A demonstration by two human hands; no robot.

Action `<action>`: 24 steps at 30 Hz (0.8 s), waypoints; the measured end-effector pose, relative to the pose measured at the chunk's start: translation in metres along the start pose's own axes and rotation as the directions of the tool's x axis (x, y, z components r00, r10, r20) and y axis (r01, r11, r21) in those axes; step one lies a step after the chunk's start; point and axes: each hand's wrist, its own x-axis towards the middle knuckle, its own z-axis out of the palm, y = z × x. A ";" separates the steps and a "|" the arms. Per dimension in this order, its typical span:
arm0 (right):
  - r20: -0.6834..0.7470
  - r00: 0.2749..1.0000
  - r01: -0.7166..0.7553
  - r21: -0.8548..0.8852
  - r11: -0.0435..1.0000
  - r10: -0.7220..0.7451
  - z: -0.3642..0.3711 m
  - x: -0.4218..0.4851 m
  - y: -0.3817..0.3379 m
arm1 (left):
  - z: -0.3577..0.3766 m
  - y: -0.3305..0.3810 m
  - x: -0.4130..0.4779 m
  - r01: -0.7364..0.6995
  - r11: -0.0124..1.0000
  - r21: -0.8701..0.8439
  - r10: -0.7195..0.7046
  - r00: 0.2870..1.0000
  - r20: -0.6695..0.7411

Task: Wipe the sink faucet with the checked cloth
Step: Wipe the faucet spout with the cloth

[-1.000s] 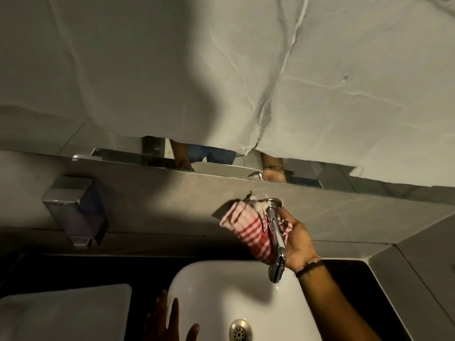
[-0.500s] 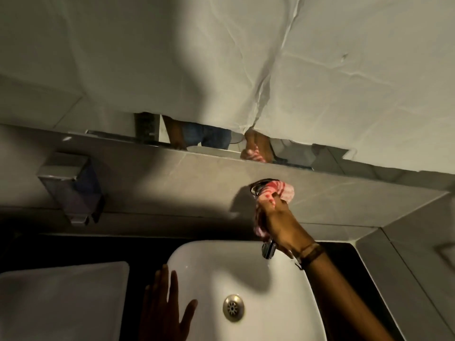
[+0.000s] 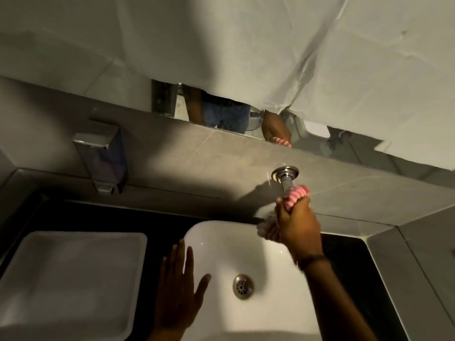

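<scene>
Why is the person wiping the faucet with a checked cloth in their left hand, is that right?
Not quite. In the head view, the right hand grips the checked cloth around the faucet. The left hand rests flat and open on the sink rim.

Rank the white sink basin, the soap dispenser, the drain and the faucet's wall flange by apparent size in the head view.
1. White sink basin
2. Soap dispenser
3. Drain and wall flange: look about alike, and the drain sits nearer the camera, so unranked.

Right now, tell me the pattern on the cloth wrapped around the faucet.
Red and white checks on the cloth, gripped by the right hand; the head view shows it.
</scene>
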 end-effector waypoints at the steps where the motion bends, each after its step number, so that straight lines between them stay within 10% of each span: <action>1: 0.057 0.998 -0.030 0.031 0.999 0.028 -0.003 0.020 -0.010 | 0.000 0.000 -0.001 -0.002 1.000 0.001 0.002 1.000 0.002; 10: -0.139 0.985 -0.022 0.501 0.865 0.106 0.029 -0.049 0.020 | 0.007 -0.004 0.002 0.010 0.999 0.042 -0.012 0.999 0.035; 19: 0.228 0.972 -0.096 0.197 0.976 0.049 -0.008 0.064 -0.022 | 0.009 -0.006 0.001 -0.001 0.999 0.035 0.001 1.000 0.000; 24: -0.235 0.971 0.075 0.476 0.876 0.044 0.026 -0.002 0.020 | 0.009 -0.004 0.005 0.018 0.998 0.064 -0.021 0.999 0.044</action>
